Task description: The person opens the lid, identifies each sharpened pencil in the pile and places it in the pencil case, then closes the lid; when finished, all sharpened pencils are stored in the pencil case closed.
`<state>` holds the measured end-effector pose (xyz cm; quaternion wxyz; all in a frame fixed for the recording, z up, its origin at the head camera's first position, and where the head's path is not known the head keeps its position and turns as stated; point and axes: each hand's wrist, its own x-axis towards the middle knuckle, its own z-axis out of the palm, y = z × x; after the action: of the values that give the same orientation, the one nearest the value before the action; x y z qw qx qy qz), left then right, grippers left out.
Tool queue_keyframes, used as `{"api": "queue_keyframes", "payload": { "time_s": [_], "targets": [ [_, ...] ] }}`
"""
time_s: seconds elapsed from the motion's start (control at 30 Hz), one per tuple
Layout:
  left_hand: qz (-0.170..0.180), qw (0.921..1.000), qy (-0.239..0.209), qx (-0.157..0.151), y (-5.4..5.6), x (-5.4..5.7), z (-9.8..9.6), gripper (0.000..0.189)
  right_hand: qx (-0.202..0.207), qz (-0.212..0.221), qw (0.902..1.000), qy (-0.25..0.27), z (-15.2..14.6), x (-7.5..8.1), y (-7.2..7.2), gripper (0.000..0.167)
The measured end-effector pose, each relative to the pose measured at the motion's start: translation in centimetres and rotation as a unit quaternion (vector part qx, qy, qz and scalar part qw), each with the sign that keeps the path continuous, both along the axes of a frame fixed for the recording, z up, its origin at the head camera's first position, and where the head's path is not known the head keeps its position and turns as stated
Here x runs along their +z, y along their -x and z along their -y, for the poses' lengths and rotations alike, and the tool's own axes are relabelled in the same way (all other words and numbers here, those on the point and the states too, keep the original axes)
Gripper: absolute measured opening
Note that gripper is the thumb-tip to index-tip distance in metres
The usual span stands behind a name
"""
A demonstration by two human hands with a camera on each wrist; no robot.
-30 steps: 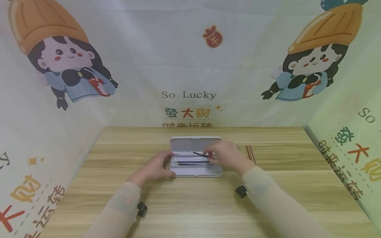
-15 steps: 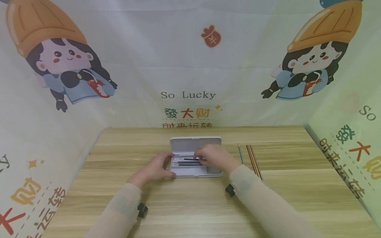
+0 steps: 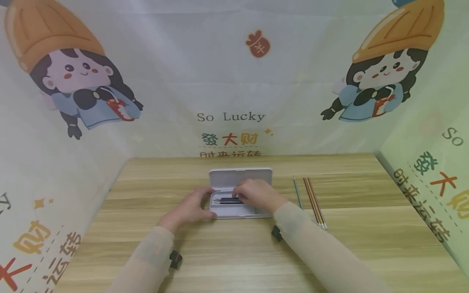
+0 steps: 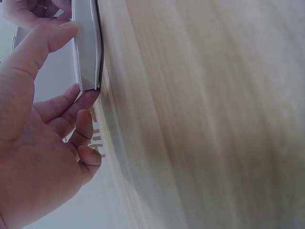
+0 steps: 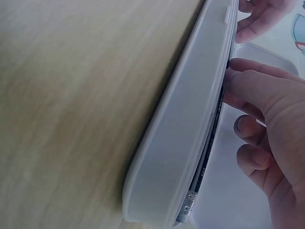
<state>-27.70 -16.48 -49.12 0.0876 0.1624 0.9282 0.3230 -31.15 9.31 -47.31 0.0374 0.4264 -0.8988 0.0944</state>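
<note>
A white pencil case (image 3: 234,211) lies on the table with its lid (image 3: 221,179) raised at the back. My left hand (image 3: 187,206) grips the case's left end, thumb at the front corner and fingers at the back corner. In the left wrist view, the thumb lies on the case's wall (image 4: 87,52). Dark pencils (image 3: 224,201) rest in the case's rear compartment. Over that compartment my right hand (image 3: 256,193) pinches a black pencil (image 5: 213,131) between thumb and fingers. Its silver eraser end sits at the case's rim in the right wrist view. The hand hides the case's right part.
To the right of the case, a green pencil (image 3: 297,191) and a few striped pencils (image 3: 314,199) in red and yellow lie on the wooden table (image 3: 227,252). Printed cloth walls (image 3: 168,81) surround the back and sides of the table.
My right hand has moved left and down with the black pencil, from tilted above the case to nearly level in the rear compartment. The left hand stays at the case's left end.
</note>
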Motion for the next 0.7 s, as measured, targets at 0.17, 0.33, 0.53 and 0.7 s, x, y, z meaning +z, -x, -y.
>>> {"api": "queue_keyframes", "payload": {
  "time_s": [0.17, 0.33, 0.53, 0.7],
  "targets": [
    [0.004, 1.0, -0.004, 0.002, -0.1, 0.1, 0.0, 0.086, 0.002, 0.019, 0.9998, 0.0, 0.3, -0.1, 0.1, 0.019],
    [0.003, 1.0, 0.002, 0.001, -0.1, 0.0, 0.0, 0.086, 0.004, 0.022, 0.9998, -0.003, 0.4, -0.2, 0.0, 0.017],
    [-0.002, 1.0, -0.002, 0.001, -0.2, 0.0, 0.0, 0.084, -0.003, 0.021, 0.9994, 0.027, -0.2, -0.1, -0.3, 0.016],
    [-0.005, 1.0, -0.005, 0.001, -0.2, 0.1, -0.1, 0.084, -0.04, 0.026, 0.998, 0.041, -1.5, 0.3, -0.7, 0.018]
  ]
}}
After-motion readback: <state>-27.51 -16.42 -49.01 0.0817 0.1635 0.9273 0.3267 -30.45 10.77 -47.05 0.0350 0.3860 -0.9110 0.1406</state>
